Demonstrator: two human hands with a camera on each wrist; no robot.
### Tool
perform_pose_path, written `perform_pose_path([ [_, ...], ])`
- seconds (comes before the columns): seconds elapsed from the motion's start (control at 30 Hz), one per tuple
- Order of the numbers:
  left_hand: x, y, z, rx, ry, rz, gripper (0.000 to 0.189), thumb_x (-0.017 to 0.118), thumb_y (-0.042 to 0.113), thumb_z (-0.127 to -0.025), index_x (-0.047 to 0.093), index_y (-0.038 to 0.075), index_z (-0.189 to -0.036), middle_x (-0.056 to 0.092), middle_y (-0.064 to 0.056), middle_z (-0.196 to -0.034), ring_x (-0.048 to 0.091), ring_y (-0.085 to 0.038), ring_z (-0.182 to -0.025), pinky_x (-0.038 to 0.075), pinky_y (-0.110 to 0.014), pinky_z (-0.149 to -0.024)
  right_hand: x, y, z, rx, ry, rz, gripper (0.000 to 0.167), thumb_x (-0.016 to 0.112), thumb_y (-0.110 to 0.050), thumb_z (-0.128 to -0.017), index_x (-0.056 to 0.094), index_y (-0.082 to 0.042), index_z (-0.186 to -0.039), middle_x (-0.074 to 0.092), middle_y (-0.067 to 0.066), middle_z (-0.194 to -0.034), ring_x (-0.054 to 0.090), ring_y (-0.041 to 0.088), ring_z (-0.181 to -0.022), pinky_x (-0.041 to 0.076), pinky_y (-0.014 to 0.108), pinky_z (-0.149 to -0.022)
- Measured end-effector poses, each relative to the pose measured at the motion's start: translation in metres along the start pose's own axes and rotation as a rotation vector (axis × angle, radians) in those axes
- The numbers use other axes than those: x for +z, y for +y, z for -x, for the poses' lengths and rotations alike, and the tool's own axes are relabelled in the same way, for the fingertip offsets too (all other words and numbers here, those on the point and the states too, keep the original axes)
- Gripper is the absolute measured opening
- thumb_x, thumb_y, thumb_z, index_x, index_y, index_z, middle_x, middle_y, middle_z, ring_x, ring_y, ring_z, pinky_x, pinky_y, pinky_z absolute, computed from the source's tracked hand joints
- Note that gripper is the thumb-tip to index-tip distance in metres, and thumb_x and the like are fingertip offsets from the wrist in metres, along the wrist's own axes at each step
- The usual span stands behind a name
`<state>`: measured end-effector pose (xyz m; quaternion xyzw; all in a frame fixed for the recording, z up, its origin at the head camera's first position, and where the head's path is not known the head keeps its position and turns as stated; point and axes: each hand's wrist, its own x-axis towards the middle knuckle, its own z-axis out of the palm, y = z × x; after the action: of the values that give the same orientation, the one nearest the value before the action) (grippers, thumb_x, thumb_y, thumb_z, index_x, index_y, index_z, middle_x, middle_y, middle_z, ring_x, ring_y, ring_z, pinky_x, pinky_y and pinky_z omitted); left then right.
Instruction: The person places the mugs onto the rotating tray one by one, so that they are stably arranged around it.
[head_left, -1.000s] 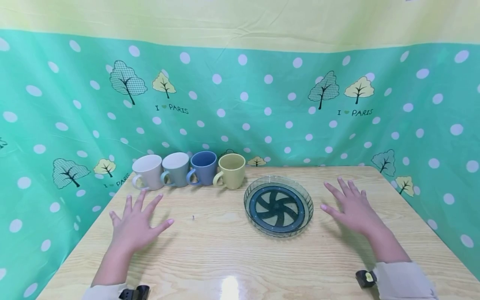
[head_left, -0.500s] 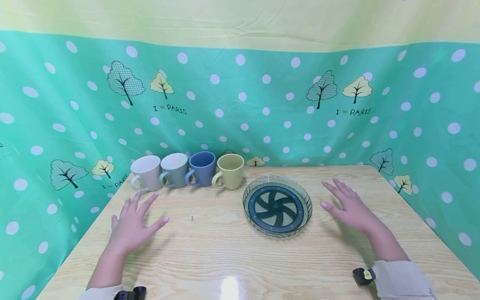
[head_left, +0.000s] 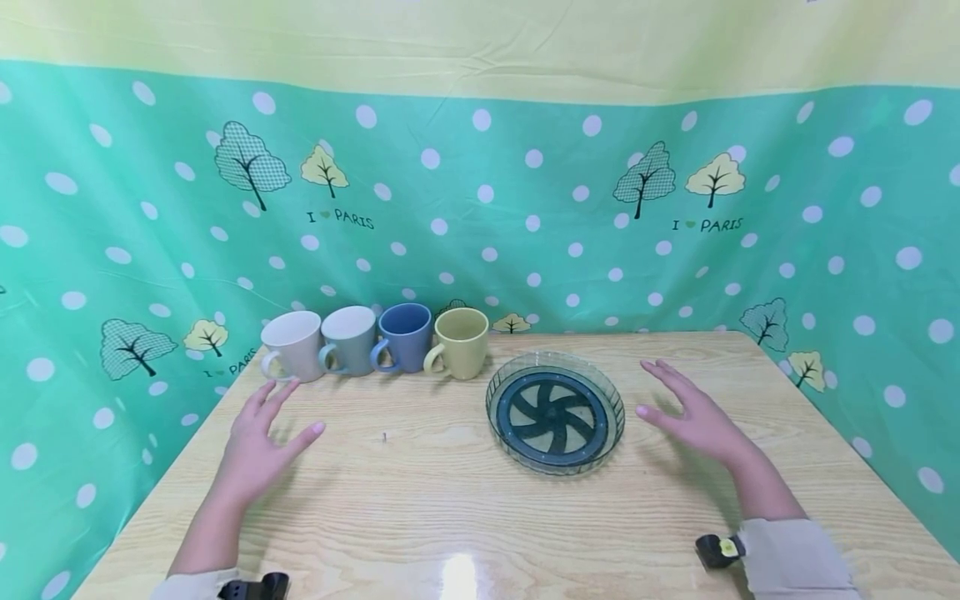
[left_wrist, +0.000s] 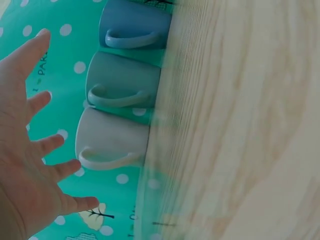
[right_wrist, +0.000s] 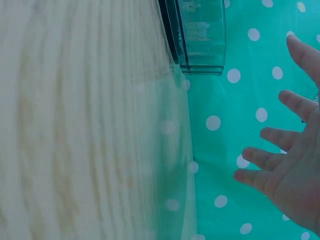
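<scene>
My left hand point(head_left: 255, 450) hovers over the left side of the table, fingers spread and holding nothing, just in front of a white mug point(head_left: 294, 350). Right of that mug, in a row, stand a grey-green mug point(head_left: 352, 346), a blue mug point(head_left: 408, 342) and a yellow mug point(head_left: 463, 346), all upright with handles toward the left front. A round clear tray point(head_left: 555, 462) with a dark ring and swirl pattern in its base lies right of the yellow mug. Beside its right edge, apart from it, my right hand point(head_left: 701, 425) is held in the air with fingers extended and nothing in them.
The wooden table point(head_left: 420, 517) ends at the back against a green polka-dot curtain point(head_left: 480, 208), which also hangs along both sides. A tiny dark mark point(head_left: 385, 437) shows on the tabletop left of the tray. Light reflects near the front edge.
Both hands have turned slightly, so their fingers overlap more in the head view. The left hand has drifted a little left. The mugs and the tray stay where they were.
</scene>
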<state>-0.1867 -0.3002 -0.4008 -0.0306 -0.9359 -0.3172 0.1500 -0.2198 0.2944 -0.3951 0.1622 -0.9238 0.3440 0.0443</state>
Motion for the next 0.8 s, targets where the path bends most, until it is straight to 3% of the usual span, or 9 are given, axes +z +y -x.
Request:
perform_pose_path([
  [0.23, 0.0, -0.004, -0.001, -0.014, 0.046, 0.067, 0.075, 0.069, 0.041, -0.09, 0.035, 0.016, -0.152, 0.015, -0.027, -0.156, 0.015, -0.057, -0.137, 0.024, -0.083, -0.092, 0.005, 0.0, -0.004, 0.003, -0.016, -0.103, 0.077, 0.066, -0.031, -0.094, 0.024, -0.013, -0.155, 0.016, 0.024, -0.158, 0.022, 0.055, -0.137, 0.028, 0.071, -0.105],
  [0.43, -0.004, -0.007, -0.003, -0.058, 0.072, 0.1, 0.074, 0.069, 0.041, -0.09, 0.037, 0.012, -0.15, 0.017, -0.026, -0.156, 0.016, -0.055, -0.138, 0.024, -0.082, -0.095, 0.008, 0.002, -0.007, 0.042, -0.039, -0.215, 0.076, 0.066, -0.03, -0.094, 0.024, -0.015, -0.155, 0.019, 0.02, -0.159, 0.028, 0.054, -0.135, 0.037, 0.067, -0.102],
  [0.8, -0.007, -0.013, -0.012, -0.094, 0.128, 0.177, 0.073, 0.07, 0.037, -0.09, 0.039, 0.006, -0.149, 0.022, -0.026, -0.154, 0.019, -0.051, -0.139, 0.028, -0.076, -0.1, 0.011, 0.008, -0.012, 0.089, -0.051, -0.301, 0.068, 0.063, -0.027, -0.096, 0.03, -0.012, -0.153, 0.025, 0.019, -0.157, 0.034, 0.047, -0.135, 0.038, 0.065, -0.103],
])
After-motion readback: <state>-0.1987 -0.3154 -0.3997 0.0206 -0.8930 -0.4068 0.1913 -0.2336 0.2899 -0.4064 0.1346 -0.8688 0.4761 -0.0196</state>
